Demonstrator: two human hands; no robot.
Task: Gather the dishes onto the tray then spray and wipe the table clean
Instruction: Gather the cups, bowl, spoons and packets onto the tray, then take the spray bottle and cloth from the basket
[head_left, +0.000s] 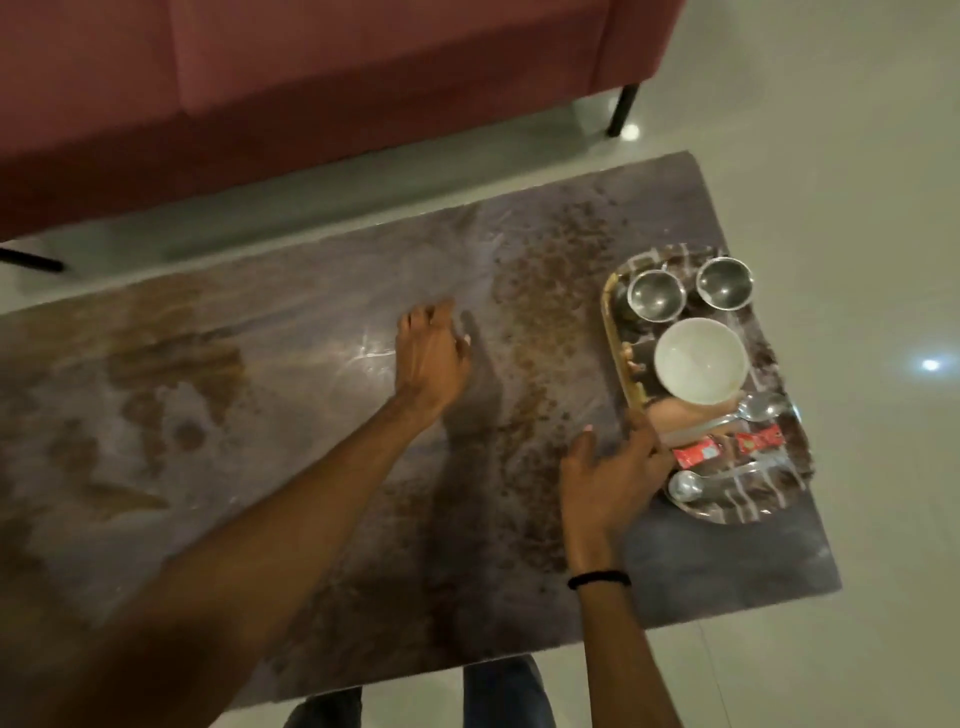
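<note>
A patterned tray (769, 499) sits at the right end of the marbled table (291, 415). On it stand two steel bowls (655, 294) (724, 281), a white bowl (698, 359), two spoons (759, 406) (685, 484) and red sachets (697, 452). My right hand (610, 470) reaches to the tray's near left rim, fingers spread along it. My left hand (432, 353) hovers over the middle of the table with fingers loosely bent, holding nothing. Brown crumbs (545, 291) are scattered on the table left of the tray.
A red sofa (311, 93) stands behind the table, one black leg (622, 109) at its right corner. Pale tiled floor (857, 182) surrounds the table. My legs show below the table's near edge.
</note>
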